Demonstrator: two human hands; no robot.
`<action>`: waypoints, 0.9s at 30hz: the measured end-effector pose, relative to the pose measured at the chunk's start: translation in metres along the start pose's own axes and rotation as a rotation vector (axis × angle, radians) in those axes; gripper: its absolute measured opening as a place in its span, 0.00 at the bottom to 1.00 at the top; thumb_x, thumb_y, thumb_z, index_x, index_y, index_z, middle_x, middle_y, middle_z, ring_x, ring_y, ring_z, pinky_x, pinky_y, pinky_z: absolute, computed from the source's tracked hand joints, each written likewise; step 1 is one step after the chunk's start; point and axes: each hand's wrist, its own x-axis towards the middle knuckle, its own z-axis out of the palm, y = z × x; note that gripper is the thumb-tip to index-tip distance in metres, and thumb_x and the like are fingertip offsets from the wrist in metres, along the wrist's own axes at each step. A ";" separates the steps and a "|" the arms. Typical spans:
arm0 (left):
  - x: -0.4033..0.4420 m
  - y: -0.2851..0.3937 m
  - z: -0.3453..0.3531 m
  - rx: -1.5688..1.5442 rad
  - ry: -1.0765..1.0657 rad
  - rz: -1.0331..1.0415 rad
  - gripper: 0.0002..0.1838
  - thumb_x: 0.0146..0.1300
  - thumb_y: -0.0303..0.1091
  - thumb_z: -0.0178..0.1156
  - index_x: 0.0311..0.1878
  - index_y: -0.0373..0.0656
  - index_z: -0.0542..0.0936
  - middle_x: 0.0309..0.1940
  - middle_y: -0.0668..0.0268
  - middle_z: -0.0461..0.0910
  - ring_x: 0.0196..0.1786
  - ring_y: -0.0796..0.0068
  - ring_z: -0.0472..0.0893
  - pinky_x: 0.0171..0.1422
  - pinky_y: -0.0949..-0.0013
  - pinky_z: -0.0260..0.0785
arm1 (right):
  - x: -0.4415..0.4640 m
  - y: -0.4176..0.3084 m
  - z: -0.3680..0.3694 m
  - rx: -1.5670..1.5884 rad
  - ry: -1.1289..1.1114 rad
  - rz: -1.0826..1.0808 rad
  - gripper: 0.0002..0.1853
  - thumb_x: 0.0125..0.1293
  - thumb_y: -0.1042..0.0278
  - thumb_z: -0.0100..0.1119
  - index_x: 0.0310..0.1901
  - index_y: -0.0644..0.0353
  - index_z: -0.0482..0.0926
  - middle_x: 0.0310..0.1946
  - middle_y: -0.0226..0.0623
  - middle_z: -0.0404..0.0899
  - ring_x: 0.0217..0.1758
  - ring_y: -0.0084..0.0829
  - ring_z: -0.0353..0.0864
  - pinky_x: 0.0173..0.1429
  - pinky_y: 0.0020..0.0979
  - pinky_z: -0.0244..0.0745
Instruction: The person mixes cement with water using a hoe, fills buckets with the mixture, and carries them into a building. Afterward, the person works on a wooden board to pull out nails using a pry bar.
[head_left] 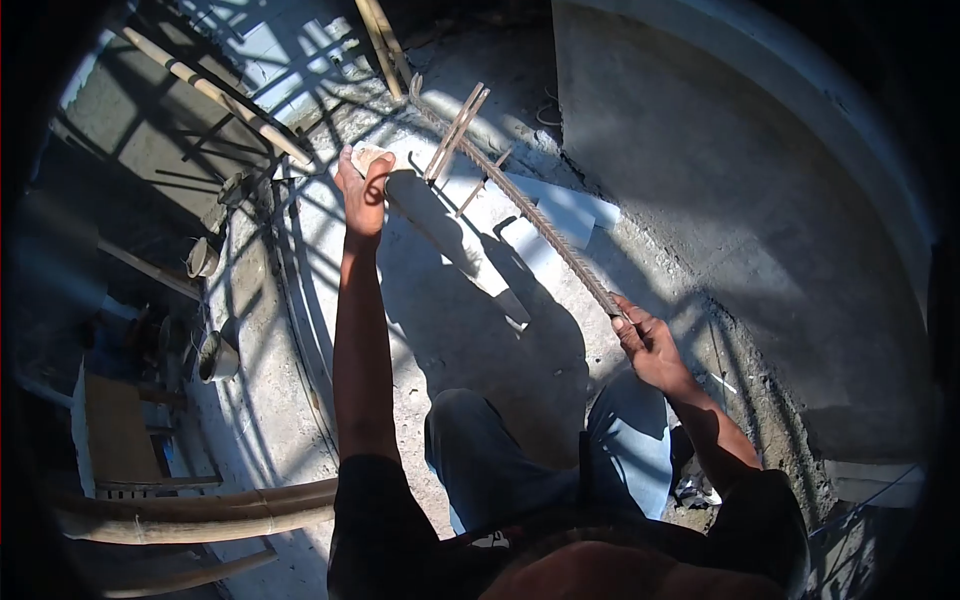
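My right hand (648, 345) is closed around the near end of a long ribbed rebar (545, 228). The bar slants away to the upper left, and its far end looks bent. Raised ahead on the left, my left hand (363, 200) grips a pale chunk (368, 157), which could be stone or broken concrete. Beyond it, a pair of narrow strips (457, 132) crosses the bar near its far end; whether they touch it I cannot tell. A shorter thin piece (484, 182) also crosses the bar, closer to me.
A grey plastered wall (720, 170) curves along the right. Bamboo poles (215, 92) stand at the upper left, and another bamboo pole (200, 515) lies at the lower left. Two buckets (217, 357) sit on the left. A pale sheet (560, 205) lies under the bar.
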 end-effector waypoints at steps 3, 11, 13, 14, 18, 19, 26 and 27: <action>0.004 0.036 -0.002 -0.462 0.064 -0.472 0.35 0.60 0.46 0.60 0.65 0.40 0.60 0.58 0.47 0.58 0.63 0.52 0.61 0.66 0.63 0.56 | 0.020 -0.027 -0.022 -0.147 0.081 0.010 0.26 0.72 0.54 0.45 0.64 0.64 0.64 0.36 0.35 0.78 0.41 0.23 0.72 0.49 0.28 0.68; 0.005 0.065 0.009 -0.334 -0.017 -0.390 0.55 0.44 0.55 0.68 0.68 0.34 0.52 0.60 0.45 0.56 0.60 0.54 0.66 0.63 0.60 0.61 | 0.050 -0.020 -0.042 -0.590 0.269 -0.219 0.24 0.72 0.53 0.43 0.65 0.55 0.65 0.32 0.48 0.79 0.34 0.33 0.79 0.45 0.33 0.72; 0.009 0.074 0.020 -0.296 0.010 -0.385 0.51 0.46 0.52 0.68 0.68 0.36 0.54 0.59 0.47 0.57 0.59 0.55 0.66 0.63 0.59 0.60 | 0.044 -0.004 -0.042 -0.589 0.189 -0.180 0.24 0.72 0.53 0.44 0.65 0.55 0.65 0.37 0.50 0.79 0.39 0.36 0.80 0.48 0.34 0.72; 0.012 0.077 0.023 -0.301 0.007 -0.381 0.51 0.46 0.52 0.68 0.68 0.36 0.54 0.59 0.47 0.57 0.59 0.55 0.66 0.63 0.59 0.60 | 0.042 0.000 -0.045 -0.586 0.111 -0.149 0.24 0.72 0.53 0.44 0.64 0.55 0.66 0.43 0.52 0.80 0.44 0.39 0.82 0.51 0.35 0.72; 0.015 0.094 0.032 -0.406 0.069 -0.435 0.51 0.47 0.48 0.70 0.68 0.36 0.53 0.58 0.47 0.56 0.58 0.54 0.66 0.63 0.58 0.60 | 0.033 -0.053 -0.045 -0.439 0.116 0.041 0.24 0.71 0.53 0.46 0.64 0.54 0.66 0.42 0.52 0.80 0.45 0.38 0.81 0.53 0.34 0.71; 0.012 0.093 0.034 -0.377 0.072 -0.412 0.51 0.47 0.48 0.70 0.68 0.36 0.53 0.58 0.46 0.57 0.58 0.54 0.66 0.63 0.58 0.60 | 0.038 -0.044 -0.045 -0.465 0.208 -0.077 0.24 0.71 0.53 0.46 0.65 0.55 0.66 0.34 0.52 0.80 0.38 0.37 0.81 0.47 0.34 0.72; 0.010 0.092 0.027 -0.367 0.063 -0.430 0.51 0.46 0.51 0.69 0.68 0.35 0.55 0.59 0.46 0.56 0.59 0.53 0.65 0.63 0.58 0.60 | 0.063 0.004 -0.058 -0.780 0.078 -0.095 0.24 0.70 0.58 0.48 0.64 0.57 0.65 0.30 0.53 0.79 0.29 0.41 0.80 0.41 0.35 0.73; 0.011 0.097 0.023 -0.275 0.013 -0.418 0.52 0.46 0.52 0.69 0.68 0.35 0.54 0.60 0.46 0.56 0.61 0.53 0.64 0.64 0.58 0.59 | 0.063 0.009 -0.068 -0.658 0.119 -0.188 0.23 0.70 0.59 0.48 0.65 0.56 0.65 0.33 0.51 0.80 0.33 0.39 0.81 0.43 0.34 0.73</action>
